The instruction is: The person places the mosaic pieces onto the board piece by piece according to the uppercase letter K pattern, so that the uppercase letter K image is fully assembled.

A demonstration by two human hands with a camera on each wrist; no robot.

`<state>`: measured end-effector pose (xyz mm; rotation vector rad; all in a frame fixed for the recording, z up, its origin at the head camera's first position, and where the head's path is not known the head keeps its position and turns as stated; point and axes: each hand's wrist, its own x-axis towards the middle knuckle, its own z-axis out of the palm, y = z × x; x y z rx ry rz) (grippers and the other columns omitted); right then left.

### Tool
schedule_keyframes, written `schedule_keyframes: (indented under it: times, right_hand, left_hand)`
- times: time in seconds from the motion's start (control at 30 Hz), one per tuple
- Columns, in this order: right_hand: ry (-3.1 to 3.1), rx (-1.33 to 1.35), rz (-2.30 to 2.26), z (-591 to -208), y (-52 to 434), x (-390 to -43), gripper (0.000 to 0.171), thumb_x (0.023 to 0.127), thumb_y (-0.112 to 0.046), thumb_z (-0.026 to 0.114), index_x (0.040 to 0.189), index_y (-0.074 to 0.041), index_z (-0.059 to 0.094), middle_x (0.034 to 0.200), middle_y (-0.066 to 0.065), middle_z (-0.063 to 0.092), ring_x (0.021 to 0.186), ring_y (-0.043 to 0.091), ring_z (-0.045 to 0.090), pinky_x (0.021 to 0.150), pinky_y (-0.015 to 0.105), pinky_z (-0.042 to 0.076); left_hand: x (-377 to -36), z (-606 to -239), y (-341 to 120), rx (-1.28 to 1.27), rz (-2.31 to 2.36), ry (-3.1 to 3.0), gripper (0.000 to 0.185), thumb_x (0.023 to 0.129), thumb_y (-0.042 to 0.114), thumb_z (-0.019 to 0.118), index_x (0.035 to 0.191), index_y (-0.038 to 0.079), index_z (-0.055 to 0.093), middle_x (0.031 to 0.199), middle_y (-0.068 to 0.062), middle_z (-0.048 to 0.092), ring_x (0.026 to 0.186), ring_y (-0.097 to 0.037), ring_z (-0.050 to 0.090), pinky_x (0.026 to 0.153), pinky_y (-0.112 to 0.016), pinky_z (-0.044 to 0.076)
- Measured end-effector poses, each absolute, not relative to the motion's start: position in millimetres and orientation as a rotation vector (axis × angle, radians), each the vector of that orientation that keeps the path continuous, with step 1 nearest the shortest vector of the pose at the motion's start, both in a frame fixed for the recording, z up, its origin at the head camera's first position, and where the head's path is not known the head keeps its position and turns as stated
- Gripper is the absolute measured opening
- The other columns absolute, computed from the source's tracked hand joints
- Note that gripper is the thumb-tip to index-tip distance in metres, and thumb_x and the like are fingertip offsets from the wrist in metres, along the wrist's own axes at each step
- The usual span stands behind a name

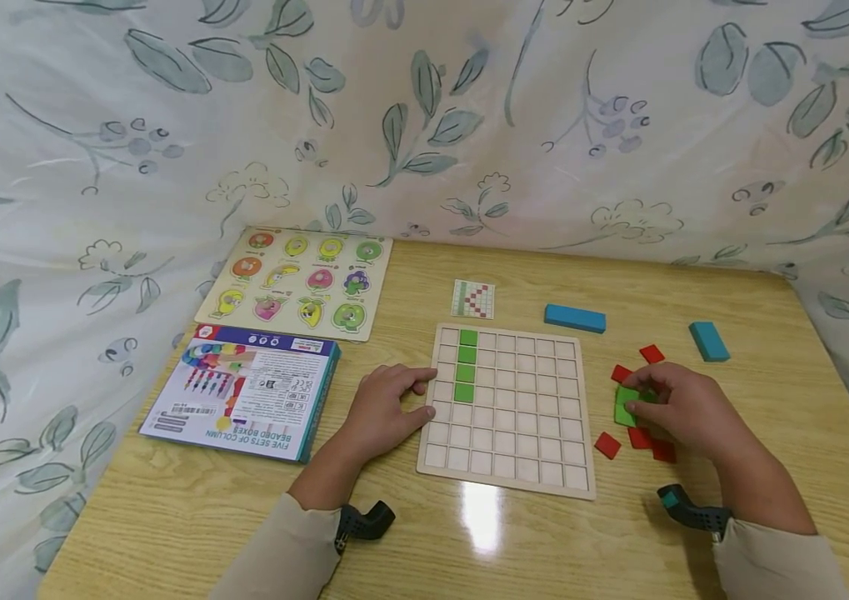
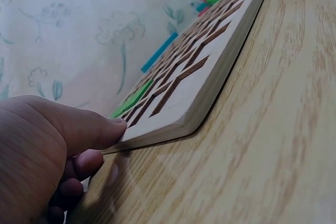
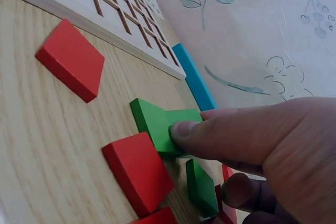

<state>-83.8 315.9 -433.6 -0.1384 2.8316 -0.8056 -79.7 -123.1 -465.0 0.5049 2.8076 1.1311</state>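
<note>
A wooden grid board [image 1: 529, 398] lies in front of me, with a column of several green tiles [image 1: 465, 372] in its second column. My left hand [image 1: 387, 408] is at the board's left edge, thumb and index fingertip touching it and the other fingers loosely bent. Right of the board, my right hand [image 1: 682, 408] pinches a green square tile [image 3: 152, 124] between thumb and fingers, low over the loose tiles. Another green tile [image 3: 199, 187] shows under the fingers in the right wrist view. Several red tiles [image 1: 607, 445] lie scattered around that hand.
Behind the board lie a small pattern card [image 1: 472, 299] and two blue blocks [image 1: 575, 318] [image 1: 708, 342]. A fruit puzzle board [image 1: 297, 283] and a beaded-boxes carton [image 1: 240, 396] lie on the left. A leaf-print sheet [image 1: 424, 125] hangs along the table's back.
</note>
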Motion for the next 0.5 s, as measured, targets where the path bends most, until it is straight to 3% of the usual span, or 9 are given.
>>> schedule_keyframes:
  times: [0.3,0.5]
  right_hand:
    - [2.825,-0.215,-0.812,-431.4,316.0,-86.7,0.017,0.098,-0.012,0.079,0.114,-0.009,0.075,0.090,0.002,0.062,0.086,0.024,0.051,0.065,0.029,0.045]
    - [2.791,-0.240,-0.829,-427.1,316.0,-91.8,0.013,0.101,-0.013,0.074,0.114,-0.009,0.076,0.091,0.001,0.067,0.082,0.023,0.055,0.061,0.030,0.046]
  left_hand:
    - [-80.4,-465.8,-122.8,0.490,1.128,2.805,0.052,0.091,0.022,0.083,0.141,0.017,0.071,0.101,0.011,0.064,0.104,-0.020,0.055,0.100,-0.048,0.041]
    - [-80.3,-464.7,-122.8,0.486,1.133,2.800,0.051,0.092,0.022,0.084,0.141,0.017,0.071,0.102,0.010,0.065,0.105,-0.020,0.056,0.101,-0.048,0.041]
